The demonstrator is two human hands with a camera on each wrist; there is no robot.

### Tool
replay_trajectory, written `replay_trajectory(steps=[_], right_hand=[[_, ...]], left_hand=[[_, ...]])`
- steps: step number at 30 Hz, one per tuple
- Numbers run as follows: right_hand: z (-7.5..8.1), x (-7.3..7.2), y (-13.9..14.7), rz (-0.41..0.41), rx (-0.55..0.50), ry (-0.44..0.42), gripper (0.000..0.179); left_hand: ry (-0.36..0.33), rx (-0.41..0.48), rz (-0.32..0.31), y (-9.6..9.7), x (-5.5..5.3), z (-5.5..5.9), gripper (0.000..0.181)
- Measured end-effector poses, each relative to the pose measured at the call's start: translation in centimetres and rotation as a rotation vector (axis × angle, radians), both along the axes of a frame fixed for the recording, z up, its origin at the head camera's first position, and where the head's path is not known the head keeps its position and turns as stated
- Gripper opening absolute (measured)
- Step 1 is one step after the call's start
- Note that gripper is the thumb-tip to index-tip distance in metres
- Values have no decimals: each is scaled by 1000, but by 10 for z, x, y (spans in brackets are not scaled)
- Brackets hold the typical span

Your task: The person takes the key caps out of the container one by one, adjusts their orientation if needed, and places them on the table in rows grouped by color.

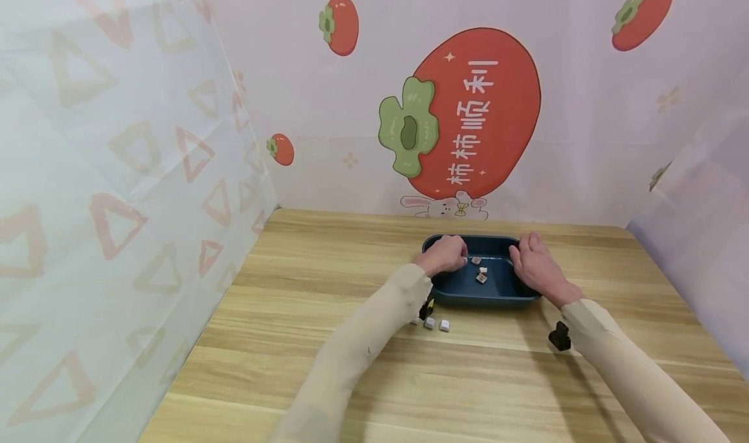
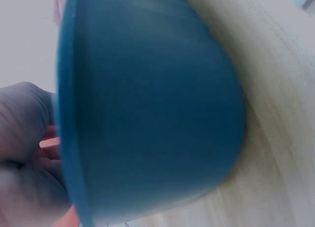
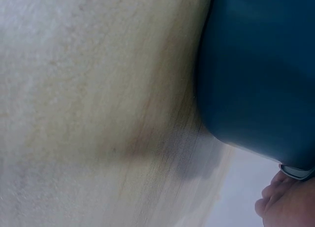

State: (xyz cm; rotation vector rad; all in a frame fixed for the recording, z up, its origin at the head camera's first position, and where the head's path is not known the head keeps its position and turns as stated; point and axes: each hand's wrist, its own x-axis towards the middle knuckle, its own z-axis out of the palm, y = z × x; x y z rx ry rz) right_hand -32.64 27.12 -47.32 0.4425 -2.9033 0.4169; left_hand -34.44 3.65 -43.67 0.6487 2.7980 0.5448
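Observation:
A dark blue tray (image 1: pixel 486 298) stands on the wooden table, with a few small keycaps (image 1: pixel 481 278) inside, some showing brownish undersides. My left hand (image 1: pixel 446 253) reaches over the tray's left end with fingers curled downward. A small white keycap (image 1: pixel 465 260) shows at its fingertips, and the hand seems to pinch it. In the left wrist view, the tray wall (image 2: pixel 152 104) hides most of the fingers. My right hand (image 1: pixel 535 264) holds the tray's right rim, thumb on the inner side. Its fingers (image 3: pixel 276 192) show beyond the rim in the right wrist view.
Several white keycaps (image 1: pixel 445 325) lie in a row on the table in front of the tray, partly behind the left forearm. The wooden table (image 1: pixel 281 313) meets a patterned sheet (image 1: pixel 363 189) at the back and sides.

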Motion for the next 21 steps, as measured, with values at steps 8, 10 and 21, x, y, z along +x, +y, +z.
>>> replay_trajectory(steps=[8, 10, 21], right_hand=[[3, 1, -1, -16, 50, -49, 61], [4, 2, -1, -15, 71, -68, 63], [12, 6, -4, -2, 115, -135, 66]], left_hand=[[12, 27, -3, -9, 9, 13, 21], [23, 30, -4, -11, 11, 17, 22], [92, 80, -59, -29, 24, 29, 22]])
